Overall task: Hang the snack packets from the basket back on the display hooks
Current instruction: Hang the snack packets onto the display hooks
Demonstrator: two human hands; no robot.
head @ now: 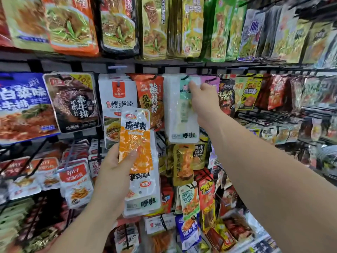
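Holds orange snack packet [135, 141] in left hand [113, 167], thumb curled across its front, white packet [144, 201] stacked behind it, below the middle row. Pinches top of white-green packet [183, 110] with right hand [202, 99] at display hook [185, 77], packet hanging there.

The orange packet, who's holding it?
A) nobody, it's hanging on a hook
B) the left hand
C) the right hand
B: the left hand grips the orange packet, with its thumb across the front, while the right hand reaches up to the top of the white and green packet on the rack.
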